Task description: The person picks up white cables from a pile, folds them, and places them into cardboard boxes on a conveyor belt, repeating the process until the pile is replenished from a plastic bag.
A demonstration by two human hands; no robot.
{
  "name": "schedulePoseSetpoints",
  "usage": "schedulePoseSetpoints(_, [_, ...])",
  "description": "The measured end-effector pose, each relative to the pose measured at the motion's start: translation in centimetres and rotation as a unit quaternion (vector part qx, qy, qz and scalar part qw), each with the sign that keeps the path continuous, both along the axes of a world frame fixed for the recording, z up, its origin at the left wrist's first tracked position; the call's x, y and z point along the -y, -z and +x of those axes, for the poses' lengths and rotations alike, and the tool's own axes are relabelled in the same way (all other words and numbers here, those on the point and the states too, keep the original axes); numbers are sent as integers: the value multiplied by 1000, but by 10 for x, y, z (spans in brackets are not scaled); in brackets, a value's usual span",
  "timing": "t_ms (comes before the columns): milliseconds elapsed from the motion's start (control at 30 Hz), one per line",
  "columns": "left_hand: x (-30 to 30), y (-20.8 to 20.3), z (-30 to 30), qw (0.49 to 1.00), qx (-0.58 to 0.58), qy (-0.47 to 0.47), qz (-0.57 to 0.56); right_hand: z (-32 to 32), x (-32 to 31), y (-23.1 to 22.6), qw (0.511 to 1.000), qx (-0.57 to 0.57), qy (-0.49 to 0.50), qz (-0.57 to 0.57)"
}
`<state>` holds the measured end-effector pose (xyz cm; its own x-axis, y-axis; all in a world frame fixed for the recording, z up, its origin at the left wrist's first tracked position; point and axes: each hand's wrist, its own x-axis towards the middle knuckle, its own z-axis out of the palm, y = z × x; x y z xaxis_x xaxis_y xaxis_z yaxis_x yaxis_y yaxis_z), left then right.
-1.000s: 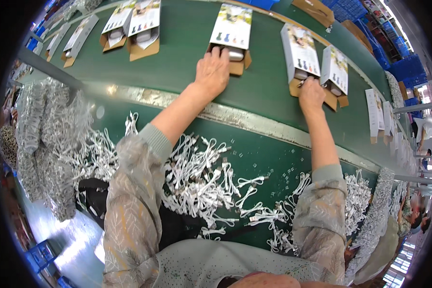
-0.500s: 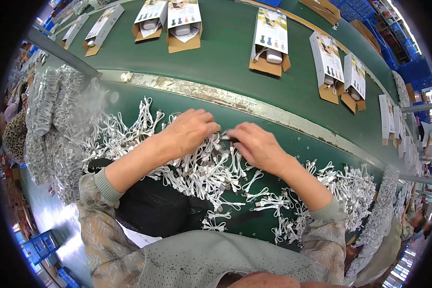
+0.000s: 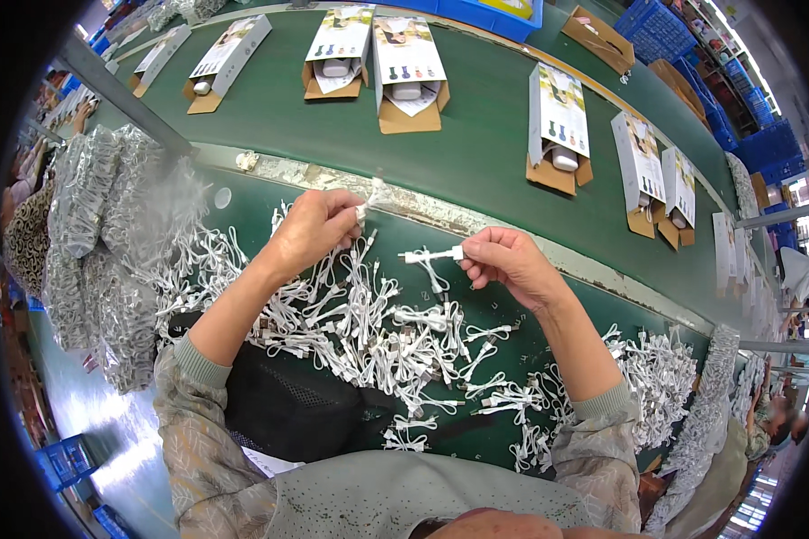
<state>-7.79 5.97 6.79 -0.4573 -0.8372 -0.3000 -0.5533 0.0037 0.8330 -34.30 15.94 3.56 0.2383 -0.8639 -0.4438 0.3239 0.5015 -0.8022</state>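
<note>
My left hand [image 3: 313,229] is pinched around a small white cable bundle [image 3: 373,198], which is blurred at its upper end near the metal rail. To its right, my right hand [image 3: 512,268] grips one end of a white USB cable [image 3: 430,258] between thumb and fingers. The cable's metal plug points left, toward my left hand. Beneath both hands spreads a loose pile of looped white cables [image 3: 368,332] on the green tabletop.
Beyond the worn metal rail [image 3: 440,211], a green conveyor belt [image 3: 270,117] carries several open cartons [image 3: 562,117] holding white devices. Clear plastic bags [image 3: 108,269] are heaped at left. More white cables [image 3: 652,377] lie at right. A black mesh item [image 3: 292,400] rests near my left forearm.
My hands have separated and lifted from the pile, the left one leftward, the right one slightly right. Each now shows a white cable. The cartons on the belt have shifted right.
</note>
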Motion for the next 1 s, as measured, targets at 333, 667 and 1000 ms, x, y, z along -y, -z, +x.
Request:
schedulePoseSetpoints(333, [70,7,-27,978,61,-88,-179,-10,100,57,925,150,349,8])
schedulePoseSetpoints(667, [148,51,-95,900,223,-158,-340,-32,155,72,882,-3,472,-15])
schedulePoseSetpoints(1000, [139,73,-139,950,80,-148,-265,-46,94,65,833,-366,402,-104])
